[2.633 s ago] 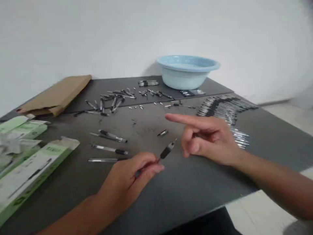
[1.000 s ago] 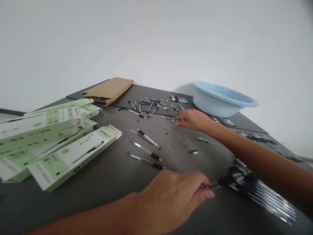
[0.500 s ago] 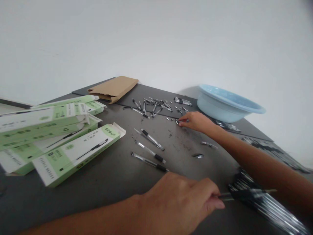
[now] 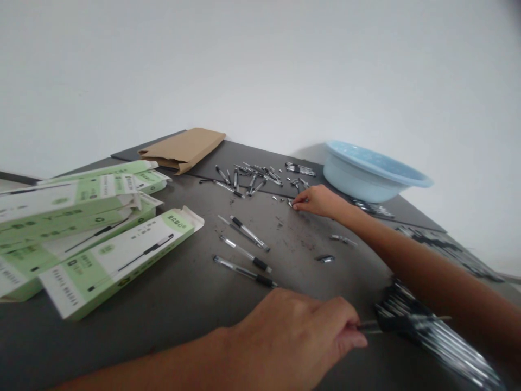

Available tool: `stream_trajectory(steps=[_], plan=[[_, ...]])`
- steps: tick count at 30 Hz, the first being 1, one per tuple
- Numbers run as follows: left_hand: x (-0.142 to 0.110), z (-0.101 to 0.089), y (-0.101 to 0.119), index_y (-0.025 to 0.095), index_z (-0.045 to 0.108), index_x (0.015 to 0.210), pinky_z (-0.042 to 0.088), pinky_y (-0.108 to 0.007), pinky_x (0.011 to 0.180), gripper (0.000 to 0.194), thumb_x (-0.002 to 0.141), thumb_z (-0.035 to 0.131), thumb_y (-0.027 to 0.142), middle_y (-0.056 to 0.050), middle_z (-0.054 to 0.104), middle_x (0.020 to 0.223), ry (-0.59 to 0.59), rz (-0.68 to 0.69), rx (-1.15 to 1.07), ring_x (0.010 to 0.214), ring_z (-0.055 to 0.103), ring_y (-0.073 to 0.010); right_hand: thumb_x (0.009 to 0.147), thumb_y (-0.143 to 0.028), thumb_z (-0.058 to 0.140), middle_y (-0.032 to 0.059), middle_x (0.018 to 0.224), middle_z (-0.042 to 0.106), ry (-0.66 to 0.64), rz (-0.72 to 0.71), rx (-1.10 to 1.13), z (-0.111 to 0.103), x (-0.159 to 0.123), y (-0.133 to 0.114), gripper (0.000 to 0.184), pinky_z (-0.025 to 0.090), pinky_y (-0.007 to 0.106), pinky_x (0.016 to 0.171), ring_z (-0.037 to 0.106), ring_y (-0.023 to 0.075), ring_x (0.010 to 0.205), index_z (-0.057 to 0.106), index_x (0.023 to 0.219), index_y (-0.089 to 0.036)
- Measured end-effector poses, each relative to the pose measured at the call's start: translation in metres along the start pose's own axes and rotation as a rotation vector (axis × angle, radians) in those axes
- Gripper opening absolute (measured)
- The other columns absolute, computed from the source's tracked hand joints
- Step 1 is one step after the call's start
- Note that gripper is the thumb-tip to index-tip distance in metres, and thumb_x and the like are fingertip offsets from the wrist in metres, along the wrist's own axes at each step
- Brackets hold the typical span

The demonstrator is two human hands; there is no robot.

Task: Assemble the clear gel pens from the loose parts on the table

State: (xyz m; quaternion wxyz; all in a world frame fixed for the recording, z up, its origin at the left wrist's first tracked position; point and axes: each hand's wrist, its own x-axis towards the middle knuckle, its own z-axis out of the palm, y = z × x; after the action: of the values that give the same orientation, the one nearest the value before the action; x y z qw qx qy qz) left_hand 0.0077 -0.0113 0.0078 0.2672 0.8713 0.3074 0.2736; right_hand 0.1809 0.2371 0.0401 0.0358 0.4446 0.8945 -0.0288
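My left hand (image 4: 303, 331) is closed at the front, pinching a clear pen barrel (image 4: 371, 327) that points right. A thin refill tip pokes out beyond it, over a bundle of clear pens (image 4: 443, 336) with black grips. Farther off, my right hand (image 4: 319, 201) has its fingertips together on the grey table, at a small silvery piece (image 4: 290, 202). The fingers partly hide that piece, and I cannot make out its kind. Similar tiny silvery tips (image 4: 274, 198) lie just left of these fingers.
Loose pens (image 4: 244, 266) lie mid-table, with a pile of pen parts (image 4: 256, 176) behind. Green-white pen boxes (image 4: 122, 260) are stacked left. A brown paper bag (image 4: 187, 146) and a light-blue basin (image 4: 366, 179) stand near the wall. More pens (image 4: 448, 250) line the right edge.
The whole view has shifted slightly, so the table things sit a little farther left. Both hands keep nearly the same places and closed fingers.
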Motion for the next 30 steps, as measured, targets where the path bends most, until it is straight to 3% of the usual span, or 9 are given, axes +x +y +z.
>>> stream_trajectory(steps=[5,9,12,14,17,19,24,27,30], plan=[[0.001,-0.002,0.001,0.020,0.066,0.115,0.055,-0.028,0.070,0.017,0.110,0.060,0.035,-0.003,0.084,0.100,-0.003,-0.053,-0.048,0.085,0.082,-0.0223,0.101,-0.043,0.070,0.0062,0.106,0.080,0.046,0.048,0.024,0.003,-0.002,-0.007,0.027,0.059,0.045,0.097,0.076,0.0223,0.099,0.077,0.108,-0.018],[0.001,-0.005,0.000,0.021,0.068,0.113,0.052,-0.027,0.067,0.017,0.110,0.059,0.035,-0.002,0.083,0.097,-0.004,-0.128,-0.131,0.082,0.081,-0.0214,0.098,-0.028,0.069,0.0101,0.108,0.080,0.142,0.065,0.105,-0.005,-0.014,-0.010,0.022,0.057,0.040,0.096,0.074,0.0235,0.099,0.079,0.113,-0.015],[0.002,-0.005,0.000,0.022,0.068,0.111,0.049,-0.025,0.065,0.015,0.110,0.059,0.033,-0.001,0.083,0.093,0.000,-0.184,-0.200,0.079,0.080,-0.0185,0.103,-0.024,0.054,0.0110,0.115,0.078,0.205,0.058,0.187,-0.023,-0.049,-0.010,0.034,0.056,0.034,0.089,0.072,0.0206,0.093,0.078,0.127,-0.017],[0.002,-0.005,-0.001,0.023,0.068,0.110,0.049,-0.025,0.066,0.013,0.110,0.059,0.032,0.000,0.083,0.094,0.003,-0.216,-0.222,0.080,0.080,-0.0181,0.108,-0.030,0.045,0.0071,0.101,0.075,0.220,0.060,0.284,-0.035,-0.087,-0.012,0.041,0.055,0.029,0.074,0.067,0.0158,0.076,0.072,0.137,-0.021],[0.002,-0.004,-0.002,0.023,0.066,0.112,0.053,-0.027,0.072,0.015,0.110,0.056,0.034,-0.001,0.084,0.099,0.003,-0.237,-0.252,0.088,0.081,-0.0203,0.109,-0.047,0.051,-0.0034,0.068,0.055,0.252,0.102,0.726,-0.044,-0.152,-0.022,0.041,0.041,0.023,0.054,0.051,0.0127,0.059,0.068,0.141,-0.027],[0.002,-0.003,-0.003,0.024,0.065,0.114,0.057,-0.029,0.079,0.019,0.110,0.052,0.037,-0.001,0.084,0.100,0.000,-0.261,-0.269,0.093,0.081,-0.0220,0.106,-0.050,0.059,-0.0062,0.062,0.048,0.295,0.157,1.035,-0.042,-0.189,-0.033,0.036,0.033,0.021,0.049,0.042,0.0106,0.054,0.072,0.134,-0.029],[0.004,-0.004,-0.008,0.026,0.066,0.111,0.058,-0.032,0.082,0.024,0.109,0.048,0.042,0.000,0.083,0.098,-0.043,-0.333,-0.250,0.090,0.080,-0.0213,0.099,-0.040,0.075,-0.0088,0.053,0.043,0.351,0.113,1.538,-0.023,-0.224,-0.059,0.016,0.023,0.019,0.044,0.029,0.0062,0.045,0.080,0.110,-0.029],[0.005,-0.004,-0.011,0.026,0.066,0.108,0.059,-0.030,0.081,0.025,0.109,0.048,0.043,0.001,0.083,0.094,-0.035,-0.337,-0.242,0.084,0.079,-0.0193,0.096,-0.038,0.079,-0.0061,0.060,0.056,0.358,0.099,1.639,-0.015,-0.222,-0.067,0.013,0.020,0.018,0.041,0.027,0.0028,0.042,0.082,0.103,-0.028],[0.004,-0.003,-0.012,0.027,0.067,0.109,0.058,-0.027,0.078,0.025,0.109,0.049,0.044,0.002,0.083,0.094,-0.029,-0.322,-0.232,0.083,0.079,-0.0177,0.094,-0.041,0.080,0.0004,0.089,0.076,0.344,0.097,1.648,-0.010,-0.223,-0.071,0.013,0.021,0.017,0.039,0.030,-0.0006,0.042,0.084,0.102,-0.032]])
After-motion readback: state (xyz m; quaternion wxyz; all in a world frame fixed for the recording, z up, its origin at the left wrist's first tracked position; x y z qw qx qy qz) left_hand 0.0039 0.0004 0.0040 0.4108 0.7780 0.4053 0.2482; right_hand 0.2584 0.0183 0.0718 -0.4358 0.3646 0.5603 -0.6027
